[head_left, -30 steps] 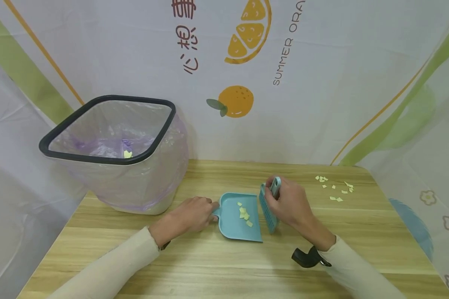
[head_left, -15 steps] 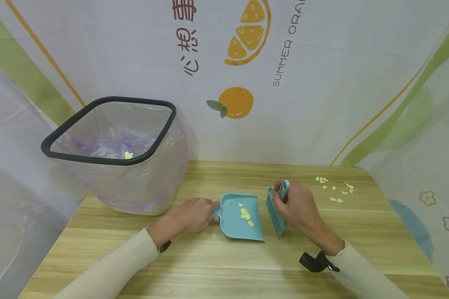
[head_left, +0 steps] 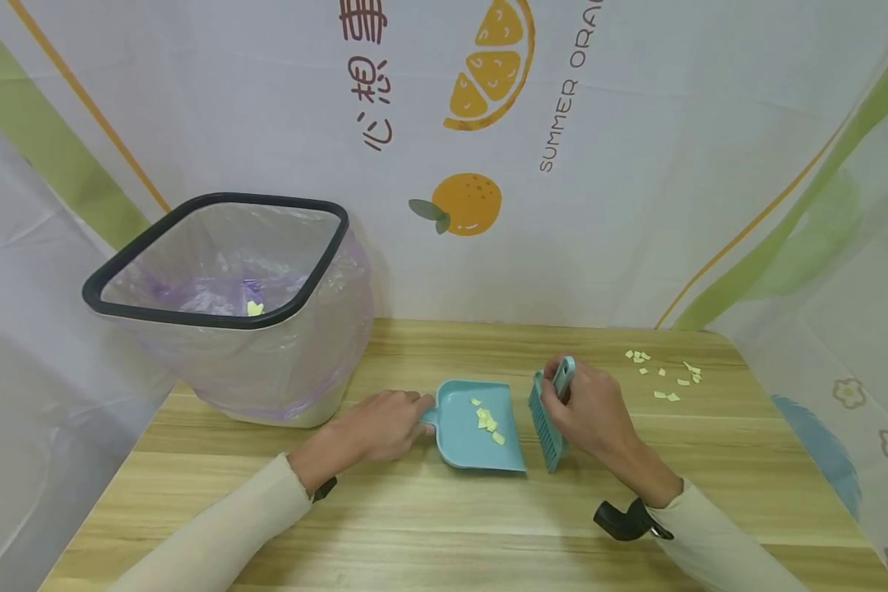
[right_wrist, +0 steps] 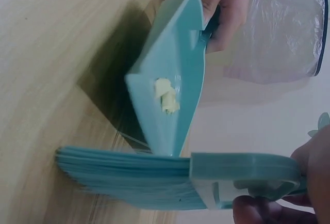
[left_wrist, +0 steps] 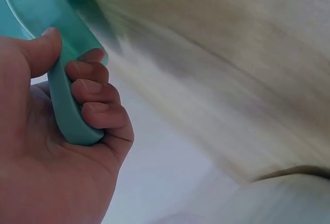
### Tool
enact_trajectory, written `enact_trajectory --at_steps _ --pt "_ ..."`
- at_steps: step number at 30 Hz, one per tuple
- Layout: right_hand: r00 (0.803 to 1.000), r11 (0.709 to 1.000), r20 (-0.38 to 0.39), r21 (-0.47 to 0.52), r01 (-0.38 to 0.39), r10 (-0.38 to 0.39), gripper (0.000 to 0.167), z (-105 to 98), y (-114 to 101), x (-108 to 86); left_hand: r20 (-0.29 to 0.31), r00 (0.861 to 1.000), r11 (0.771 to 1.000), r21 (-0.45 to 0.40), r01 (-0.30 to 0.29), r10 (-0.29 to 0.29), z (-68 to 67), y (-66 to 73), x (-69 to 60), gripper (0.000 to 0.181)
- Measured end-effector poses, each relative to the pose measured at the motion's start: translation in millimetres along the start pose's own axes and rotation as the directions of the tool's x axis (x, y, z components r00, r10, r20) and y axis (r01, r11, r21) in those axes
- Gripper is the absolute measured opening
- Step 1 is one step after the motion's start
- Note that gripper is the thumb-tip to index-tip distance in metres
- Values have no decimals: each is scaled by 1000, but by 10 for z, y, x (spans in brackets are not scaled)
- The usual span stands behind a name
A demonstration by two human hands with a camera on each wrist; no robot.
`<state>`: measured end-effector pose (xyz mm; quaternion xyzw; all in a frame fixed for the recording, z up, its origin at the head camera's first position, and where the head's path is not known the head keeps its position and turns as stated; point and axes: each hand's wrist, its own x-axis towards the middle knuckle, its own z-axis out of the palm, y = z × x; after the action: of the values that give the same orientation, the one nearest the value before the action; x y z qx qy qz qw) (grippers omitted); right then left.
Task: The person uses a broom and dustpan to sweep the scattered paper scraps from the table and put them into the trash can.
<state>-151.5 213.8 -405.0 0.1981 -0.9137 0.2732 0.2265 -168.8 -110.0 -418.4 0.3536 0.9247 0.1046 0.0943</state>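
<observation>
My left hand [head_left: 381, 427] grips the handle of a light-blue dustpan [head_left: 460, 440]; in the left wrist view its fingers curl round the handle [left_wrist: 75, 110]. Small pale-yellow paper scraps [head_left: 486, 421] lie in the pan. The right wrist view shows the pan's front lip raised above the tabletop, with a shadow beneath. My right hand [head_left: 590, 411] holds a matching hand brush [head_left: 547, 436] just right of the lip, its bristles [right_wrist: 124, 175] pointing down at the wood. In the head view a narrow gap separates brush and pan.
A bin [head_left: 296, 370] with a black rim and a clear purplish liner stands at the back left, with a yellow scrap [head_left: 255, 308] inside. More loose scraps [head_left: 662, 372] lie at the table's back right. A printed curtain [head_left: 622, 205] hangs behind the wooden table [head_left: 444, 534].
The brush in my right hand has moved right, away from the dustpan's lip. The dustpan's front edge has tilted up slightly, and the scraps stay in it.
</observation>
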Motion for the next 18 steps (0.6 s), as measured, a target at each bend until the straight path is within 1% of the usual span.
enact_trajectory --at_steps 9,18 --pt "1000 1000 4 -7 -2 2 4 5 -5 -6 0 1000 1000 1 1 -1 -123 27 -53 38" --pt "999 1000 25 -17 -23 24 5 -4 -18 -4 -36 999 1000 15 -23 23 -280 60 -110 30"
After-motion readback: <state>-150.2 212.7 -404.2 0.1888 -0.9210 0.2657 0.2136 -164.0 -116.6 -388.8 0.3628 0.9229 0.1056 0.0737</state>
